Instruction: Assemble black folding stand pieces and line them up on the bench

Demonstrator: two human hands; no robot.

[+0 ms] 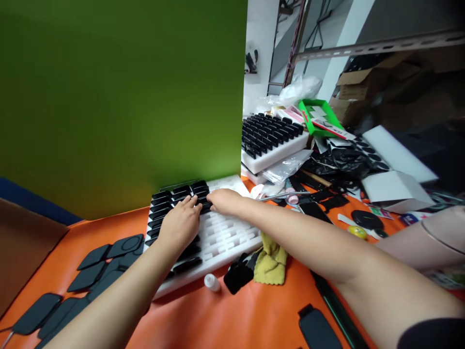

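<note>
Head view: my left hand [180, 222] extended, right hand [225, 200] curled, grips unclear, at thin black slabs [187, 265], likely kept apart by slotted white foam tray [227, 233].

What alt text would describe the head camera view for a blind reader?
A person's left hand and right hand reach over black pieces standing in rows in a white slotted tray on an orange surface. A green panel rises behind; flat dark pads lie to the left, and a yellow cloth and white bottle sit in front.
</note>
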